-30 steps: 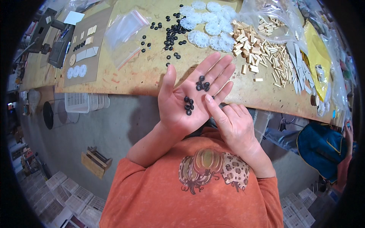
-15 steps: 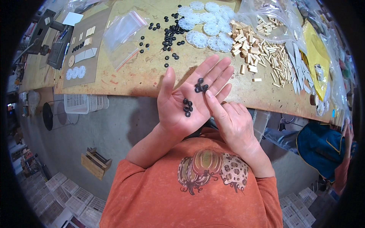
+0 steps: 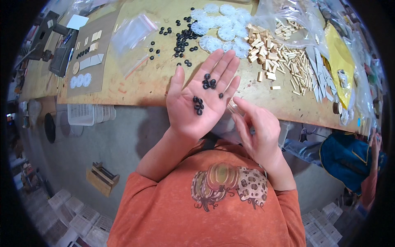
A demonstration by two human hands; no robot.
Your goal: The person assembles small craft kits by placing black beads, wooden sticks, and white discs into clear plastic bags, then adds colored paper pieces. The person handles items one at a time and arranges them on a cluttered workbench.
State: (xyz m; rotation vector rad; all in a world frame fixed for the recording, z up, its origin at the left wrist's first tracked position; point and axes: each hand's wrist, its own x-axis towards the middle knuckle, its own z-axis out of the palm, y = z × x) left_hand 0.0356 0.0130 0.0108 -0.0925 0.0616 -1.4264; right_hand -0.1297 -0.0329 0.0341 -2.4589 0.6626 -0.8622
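Observation:
My left hand (image 3: 187, 109) is held palm up over the table's front edge, fingers stretched out flat. Two small clusters of black rings lie on it: one ring cluster (image 3: 198, 106) in the palm, another ring cluster (image 3: 209, 82) at the base of the fingers. A single black ring (image 3: 221, 95) sits apart, by the little finger. Just right of that palm is my right hand (image 3: 261, 129), index finger and thumb apart, the other fingers curled; nothing shows in it. More black rings (image 3: 183, 43) lie loose on the table beyond.
Clear plastic spoked wheels (image 3: 226, 33), wooden blocks (image 3: 263, 53), short dowels (image 3: 298, 68) and grey pointed pieces (image 3: 319, 76) cover the far right. Plastic zip bags (image 3: 133, 33) and a brown board (image 3: 92, 53) with sorted parts lie left. A white basket (image 3: 92, 114) stands below the table.
My right hand has drawn back from my left palm, its index finger and thumb now apart. One ring has separated from the upper cluster. My left hand has shifted slightly left and away.

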